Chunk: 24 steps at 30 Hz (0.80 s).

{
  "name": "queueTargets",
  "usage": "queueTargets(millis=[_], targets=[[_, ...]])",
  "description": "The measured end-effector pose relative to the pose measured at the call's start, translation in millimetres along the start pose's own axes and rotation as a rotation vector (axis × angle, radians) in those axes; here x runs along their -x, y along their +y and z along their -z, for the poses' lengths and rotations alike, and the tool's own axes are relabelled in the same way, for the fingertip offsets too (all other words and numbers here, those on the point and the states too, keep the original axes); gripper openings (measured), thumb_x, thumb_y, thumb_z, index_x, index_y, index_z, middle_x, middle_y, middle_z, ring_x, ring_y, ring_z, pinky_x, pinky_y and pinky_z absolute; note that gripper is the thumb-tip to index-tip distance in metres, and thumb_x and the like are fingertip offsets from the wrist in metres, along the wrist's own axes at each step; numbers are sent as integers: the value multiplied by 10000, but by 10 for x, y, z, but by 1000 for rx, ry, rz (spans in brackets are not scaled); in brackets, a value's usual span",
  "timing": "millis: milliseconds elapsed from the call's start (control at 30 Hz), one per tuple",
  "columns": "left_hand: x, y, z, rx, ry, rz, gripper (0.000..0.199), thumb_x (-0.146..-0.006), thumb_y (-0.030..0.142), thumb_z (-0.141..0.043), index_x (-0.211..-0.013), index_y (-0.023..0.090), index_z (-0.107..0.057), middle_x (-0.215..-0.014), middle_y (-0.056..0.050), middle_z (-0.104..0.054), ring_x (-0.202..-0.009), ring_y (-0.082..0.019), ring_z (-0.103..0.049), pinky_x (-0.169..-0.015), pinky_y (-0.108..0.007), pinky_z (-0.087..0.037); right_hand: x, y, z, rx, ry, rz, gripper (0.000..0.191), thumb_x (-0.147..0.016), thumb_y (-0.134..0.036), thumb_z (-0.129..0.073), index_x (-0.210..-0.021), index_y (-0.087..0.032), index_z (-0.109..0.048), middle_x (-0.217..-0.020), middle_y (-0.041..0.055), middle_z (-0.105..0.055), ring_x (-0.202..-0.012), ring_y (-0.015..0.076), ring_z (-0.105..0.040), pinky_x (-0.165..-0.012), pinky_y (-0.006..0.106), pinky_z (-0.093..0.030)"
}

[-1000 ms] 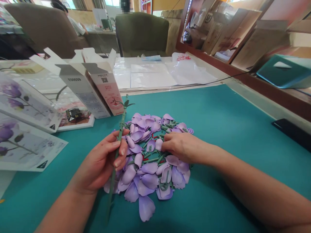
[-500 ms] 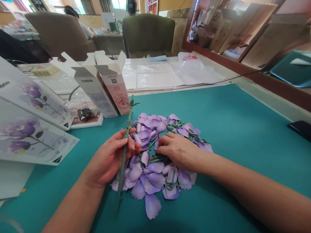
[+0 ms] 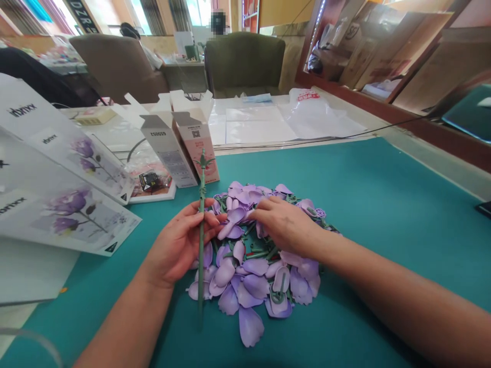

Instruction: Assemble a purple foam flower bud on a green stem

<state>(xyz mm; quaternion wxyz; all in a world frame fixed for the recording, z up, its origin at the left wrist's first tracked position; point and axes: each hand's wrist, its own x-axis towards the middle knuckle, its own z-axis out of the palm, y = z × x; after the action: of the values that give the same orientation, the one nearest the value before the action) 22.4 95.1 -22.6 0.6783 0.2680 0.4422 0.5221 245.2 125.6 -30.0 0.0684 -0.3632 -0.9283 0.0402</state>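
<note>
- Logging positions with the pile of lilac plastic petals (image 3: 253, 266) as clock centre and 12 o'clock straight ahead, working left to right.
- 9 to 10 o'clock: two printed instruction booklets (image 3: 65, 214) with purple-flower artwork, propped at a slant, their lower edges on the teal mat (image 3: 383, 204).
- 11 o'clock: an open cardboard box (image 3: 169, 153) stands behind the pile, with a plastic parts bag (image 3: 149, 180) just beside it.
- 9 o'clock: the left hand (image 3: 180, 245) has its grip closed partway around a green plastic stem (image 3: 201, 179), with small leaves at the top.
- Change noted: the stem now stands almost upright, where it leaned clearly in the view a second ago. Its lower end sits just inside the pile's left side.
- Centre: petals lie loosely heaped on the mat, mixed with small green and red pieces.
- 1 to 2 o'clock: the right hand (image 3: 286, 222) rests on the pile's upper edge, its grip loosely curled down onto the petals. Cannot tell whether it has hold of a piece.
- 3 o'clock: a dark flat object (image 3: 484, 208) lies at the frame edge.
</note>
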Motion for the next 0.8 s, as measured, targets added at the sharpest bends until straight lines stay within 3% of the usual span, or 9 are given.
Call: queueTargets(millis=[200,667,800], targets=[[0,20,24,17,2,-18,195,-824,87,-558,-970,158,-667,-656,-20,-696,-889,-213,-718,-830,-351,-582,-129,102,44,28,-2,-151,277,-860,-30,-471,-935,-169,-699,-929,90,-657,-812,203,-523,-701,299,-365],[-5,27,33,24,14,-7,192,-824,85,-554,-963,159,-664,-660,-26,-707,-924,-231,-714,-817,-358,-586,-87,121,-23,-144,-16,38,364,-844,5,-458,-1048,-160,-711,-976,102,-672,-875,198,-557,-829,322,-412],[-8,27,33,32,23,-2,199,-815,87,-570,-973,160,-667,-660,-26,-705,-913,-225,-714,-821,-360,-587,-61,206,9,-148,64,-155,386,-880,-13,-422,-1098,-180,-694,-1045,97,-679,-932,207,-566,-827,322,-425]])
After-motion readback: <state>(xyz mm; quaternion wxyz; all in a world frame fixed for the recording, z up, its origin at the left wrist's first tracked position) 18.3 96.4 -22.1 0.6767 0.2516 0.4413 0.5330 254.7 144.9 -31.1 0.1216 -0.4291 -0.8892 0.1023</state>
